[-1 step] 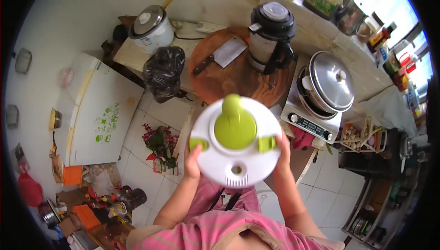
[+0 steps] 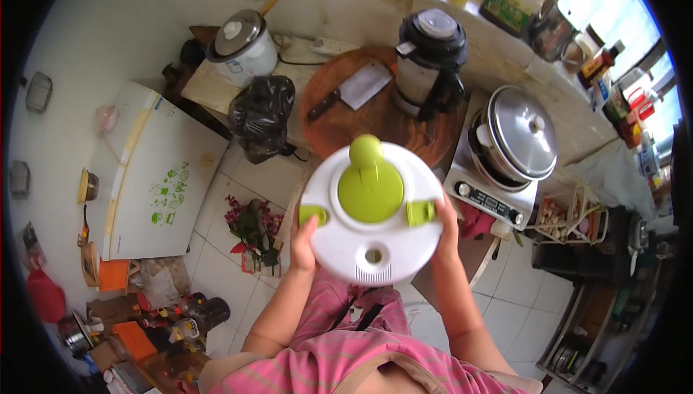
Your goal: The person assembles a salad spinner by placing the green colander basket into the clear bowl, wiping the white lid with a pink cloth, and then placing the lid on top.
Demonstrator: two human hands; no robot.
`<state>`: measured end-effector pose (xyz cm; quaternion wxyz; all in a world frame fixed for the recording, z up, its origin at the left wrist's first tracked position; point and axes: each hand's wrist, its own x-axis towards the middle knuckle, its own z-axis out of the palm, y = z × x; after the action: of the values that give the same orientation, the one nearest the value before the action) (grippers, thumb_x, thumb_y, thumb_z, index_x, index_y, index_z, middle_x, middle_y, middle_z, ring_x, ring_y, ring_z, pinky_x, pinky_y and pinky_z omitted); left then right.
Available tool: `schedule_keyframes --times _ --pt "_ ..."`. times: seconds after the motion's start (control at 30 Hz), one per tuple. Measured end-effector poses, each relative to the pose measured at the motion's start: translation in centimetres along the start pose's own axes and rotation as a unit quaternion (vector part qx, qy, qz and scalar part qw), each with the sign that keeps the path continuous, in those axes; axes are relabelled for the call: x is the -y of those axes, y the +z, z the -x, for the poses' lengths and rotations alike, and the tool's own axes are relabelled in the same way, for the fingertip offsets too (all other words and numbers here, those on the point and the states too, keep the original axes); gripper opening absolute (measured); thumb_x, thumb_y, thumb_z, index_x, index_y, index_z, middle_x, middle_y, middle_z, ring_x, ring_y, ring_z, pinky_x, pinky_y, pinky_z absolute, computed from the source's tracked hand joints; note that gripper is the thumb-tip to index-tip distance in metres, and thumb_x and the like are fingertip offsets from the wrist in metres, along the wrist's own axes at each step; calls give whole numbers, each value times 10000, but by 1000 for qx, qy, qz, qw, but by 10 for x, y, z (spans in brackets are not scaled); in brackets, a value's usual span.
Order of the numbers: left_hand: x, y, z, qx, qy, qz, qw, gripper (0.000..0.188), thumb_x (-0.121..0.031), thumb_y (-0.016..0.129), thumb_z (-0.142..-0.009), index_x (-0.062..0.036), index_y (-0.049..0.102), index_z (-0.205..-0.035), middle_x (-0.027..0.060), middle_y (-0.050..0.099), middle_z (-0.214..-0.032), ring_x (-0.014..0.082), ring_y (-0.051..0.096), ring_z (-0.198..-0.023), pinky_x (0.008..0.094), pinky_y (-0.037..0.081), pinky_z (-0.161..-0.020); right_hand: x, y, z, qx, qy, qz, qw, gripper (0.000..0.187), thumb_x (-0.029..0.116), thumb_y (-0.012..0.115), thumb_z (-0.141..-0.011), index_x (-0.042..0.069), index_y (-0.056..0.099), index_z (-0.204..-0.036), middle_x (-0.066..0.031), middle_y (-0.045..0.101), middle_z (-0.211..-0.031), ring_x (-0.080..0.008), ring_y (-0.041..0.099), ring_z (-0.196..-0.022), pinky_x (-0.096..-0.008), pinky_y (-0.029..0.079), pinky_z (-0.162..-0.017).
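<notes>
Stained off-white walls (image 2: pixel 94 40) meet a floor (image 2: pixel 514 271) of pale square tiles. A white fridge (image 2: pixel 162 170) with green decorations stands on the left, and a table (image 2: pixel 205 88) lines the far wall. Daylight fills the window (image 2: pixel 610 4) at upper right; a shelf (image 2: pixel 582 325) stands at lower right.

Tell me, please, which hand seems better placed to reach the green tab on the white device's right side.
Probably the right hand: it holds the white device beside that green tab, while the left hand grips the opposite edge.
</notes>
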<state>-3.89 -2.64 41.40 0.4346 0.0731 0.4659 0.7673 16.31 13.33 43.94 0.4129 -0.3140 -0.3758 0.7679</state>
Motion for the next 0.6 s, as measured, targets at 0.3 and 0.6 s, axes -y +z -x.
schedule_keyframes --times 0.3,0.6 --pt "-45 33 -176 60 51 -24 997 548 -144 569 -901 -6 412 -1407 133 542 -1299 227 531 -1168 338 390 -1025 -13 30 -163 -14 9 -25 1000 469 297 524 -963 -12 518 -1316 -106 621 -1173 -198 606 -1021 -328 474 -900" --pt "-28 8 -232 98 8 -102 990 642 -198 640 -882 -18 362 -1433 145 459 -1382 247 461 -1246 346 337 -1073 -35 37 -180 -173 -14 121 977 485 217 614 -935 -52 520 -1327 -127 596 -1252 -177 576 -1092 -296 450 -930"
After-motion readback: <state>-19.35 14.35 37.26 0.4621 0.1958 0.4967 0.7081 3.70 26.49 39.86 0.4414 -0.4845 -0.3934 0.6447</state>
